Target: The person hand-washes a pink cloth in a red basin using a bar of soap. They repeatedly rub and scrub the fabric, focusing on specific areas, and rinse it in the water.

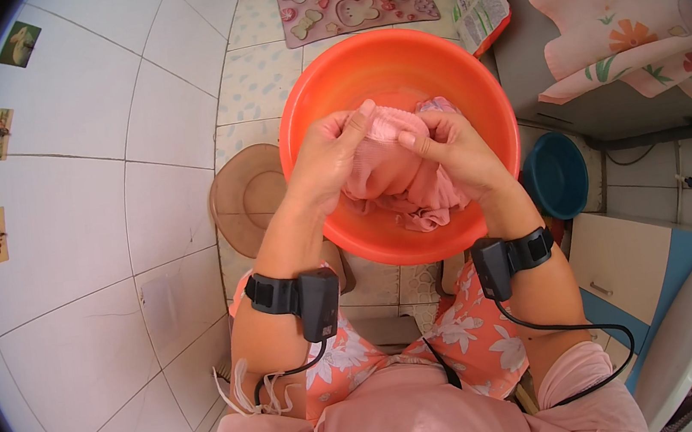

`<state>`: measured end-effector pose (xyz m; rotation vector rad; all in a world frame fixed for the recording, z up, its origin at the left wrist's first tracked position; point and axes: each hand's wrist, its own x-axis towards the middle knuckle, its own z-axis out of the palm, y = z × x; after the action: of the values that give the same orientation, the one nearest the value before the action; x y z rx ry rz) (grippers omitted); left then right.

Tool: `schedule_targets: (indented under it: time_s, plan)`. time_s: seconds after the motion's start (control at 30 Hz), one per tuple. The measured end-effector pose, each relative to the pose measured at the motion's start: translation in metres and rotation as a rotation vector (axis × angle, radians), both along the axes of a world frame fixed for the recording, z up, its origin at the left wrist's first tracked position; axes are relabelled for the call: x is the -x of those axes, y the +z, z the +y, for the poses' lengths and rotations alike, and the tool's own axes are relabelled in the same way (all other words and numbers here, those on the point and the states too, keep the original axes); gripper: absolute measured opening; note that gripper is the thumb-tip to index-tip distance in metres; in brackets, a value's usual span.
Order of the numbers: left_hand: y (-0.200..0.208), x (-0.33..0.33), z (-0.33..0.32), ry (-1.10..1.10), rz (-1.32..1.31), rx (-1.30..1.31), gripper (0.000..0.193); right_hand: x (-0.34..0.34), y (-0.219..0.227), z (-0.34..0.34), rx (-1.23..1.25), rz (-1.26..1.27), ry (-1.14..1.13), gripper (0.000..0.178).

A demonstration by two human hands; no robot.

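A pink knit garment (396,162) is stretched between my two hands above a large orange basin (321,81). My left hand (330,157) pinches its ribbed edge with the thumb on top. On the other side, my right hand (459,150) grips the same edge between thumb and fingers. The lower part of the cloth hangs in folds down into the basin. A patterned bit of fabric (436,106) shows behind my right fingers; whether it belongs to the same garment I cannot tell. Black straps with small boxes sit on both forearms.
A brownish translucent basin (242,203) lies left of the orange one, near the tiled wall (69,215). To the right stand a blue bucket (557,175) and a cabinet (620,264). Beyond are a pink mat (355,6), a bag (482,9) and a floral cloth (615,19) over a grey appliance.
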<state>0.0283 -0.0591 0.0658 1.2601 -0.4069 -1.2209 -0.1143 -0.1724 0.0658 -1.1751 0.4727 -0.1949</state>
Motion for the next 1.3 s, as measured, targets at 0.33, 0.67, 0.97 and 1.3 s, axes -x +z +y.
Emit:
schedule_targets:
  time_s: [0.33, 0.67, 0.97, 1.3]
  plan:
    - [-0.003, 0.021, -0.015, 0.335, 0.124, -0.153, 0.044, -0.012, -0.003, 0.023, -0.089, -0.077, -0.190, 0.026]
    - [-0.048, 0.040, -0.016, 0.359, 0.274, 0.076, 0.027, -0.019, -0.008, 0.043, 0.979, -0.091, -0.324, 0.016]
    - [-0.029, 0.041, -0.020, 0.451, 0.366, -0.108, 0.022, -0.020, -0.013, 0.035, 1.215, -0.065, -0.348, 0.010]
    - [-0.040, 0.039, -0.017, 0.351, 0.356, 0.064, 0.020, -0.015, -0.011, 0.048, 1.065, -0.082, -0.306, 0.009]
